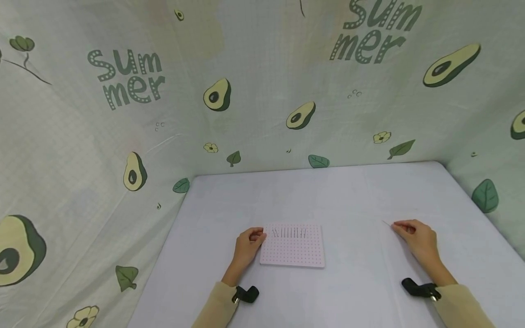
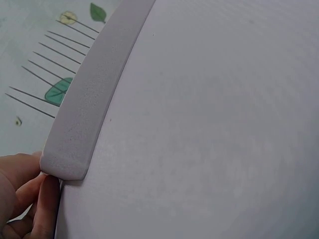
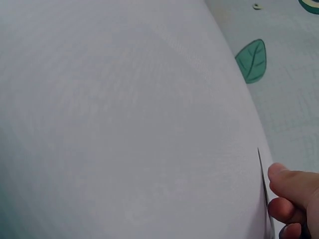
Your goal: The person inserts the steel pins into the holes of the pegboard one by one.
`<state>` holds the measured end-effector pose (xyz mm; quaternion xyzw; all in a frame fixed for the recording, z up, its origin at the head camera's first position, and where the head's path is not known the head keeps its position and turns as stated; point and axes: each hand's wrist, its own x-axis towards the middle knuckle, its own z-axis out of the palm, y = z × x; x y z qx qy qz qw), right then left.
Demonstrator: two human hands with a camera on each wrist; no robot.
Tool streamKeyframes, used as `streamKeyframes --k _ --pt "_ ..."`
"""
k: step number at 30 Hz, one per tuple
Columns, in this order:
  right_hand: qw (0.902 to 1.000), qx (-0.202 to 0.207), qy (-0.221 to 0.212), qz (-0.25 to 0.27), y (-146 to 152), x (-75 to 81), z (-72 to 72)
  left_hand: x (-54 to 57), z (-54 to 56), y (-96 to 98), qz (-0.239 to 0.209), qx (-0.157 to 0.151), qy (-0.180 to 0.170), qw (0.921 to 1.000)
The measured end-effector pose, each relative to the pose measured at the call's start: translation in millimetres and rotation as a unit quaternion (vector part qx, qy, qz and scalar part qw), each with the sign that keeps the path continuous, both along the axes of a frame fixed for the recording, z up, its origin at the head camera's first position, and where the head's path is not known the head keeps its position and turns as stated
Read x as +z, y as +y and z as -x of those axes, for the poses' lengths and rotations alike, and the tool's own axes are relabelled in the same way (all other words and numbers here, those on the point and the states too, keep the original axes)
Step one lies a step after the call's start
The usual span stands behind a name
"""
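Observation:
A pale pink pegboard (image 1: 292, 253) with a grid of small holes lies on the table. Several thin metal needles (image 1: 290, 233) stand in a row near its far edge, some leaning; in the left wrist view they stick out beyond the board's side (image 2: 84, 99). My left hand (image 1: 247, 246) grips the board's left edge, thumb on one face and fingers beneath in the left wrist view. Off to the right, my right hand (image 1: 418, 239) pinches one thin needle (image 3: 261, 167) between thumb and fingertips. The needle's tip points away from the hand, close above the white cloth.
A white cloth covers the table (image 1: 348, 196). Behind and to the sides hangs a pale green curtain (image 1: 262, 59) printed with avocados and leaves. Black wrist mounts (image 1: 248, 294) sit on both wrists.

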<state>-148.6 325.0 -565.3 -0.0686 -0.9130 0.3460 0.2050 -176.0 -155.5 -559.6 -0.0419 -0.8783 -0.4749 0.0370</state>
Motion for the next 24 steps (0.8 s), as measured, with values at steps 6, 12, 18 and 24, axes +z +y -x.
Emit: streamKeyframes --k 6,12,18,24 --pt "1.0 -0.001 0.002 -0.007 0.1 -3.4 -1.8 -1.1 -1.9 -0.4 -0.001 -0.003 0.001 1.0" --pt "0.9999 0.001 0.01 -0.014 0.2 -3.6 -2.3 -1.7 -2.1 -0.1 -0.002 -0.003 0.0 1.0" --pt "0.9997 0.004 0.017 -0.019 0.2 -2.5 -2.9 -0.8 -2.1 0.0 0.001 -0.006 0.004 1.0" --pt "0.9993 0.007 0.03 -0.02 0.2 -0.6 -1.7 -0.3 -1.8 0.5 0.002 -0.006 0.006 1.0"
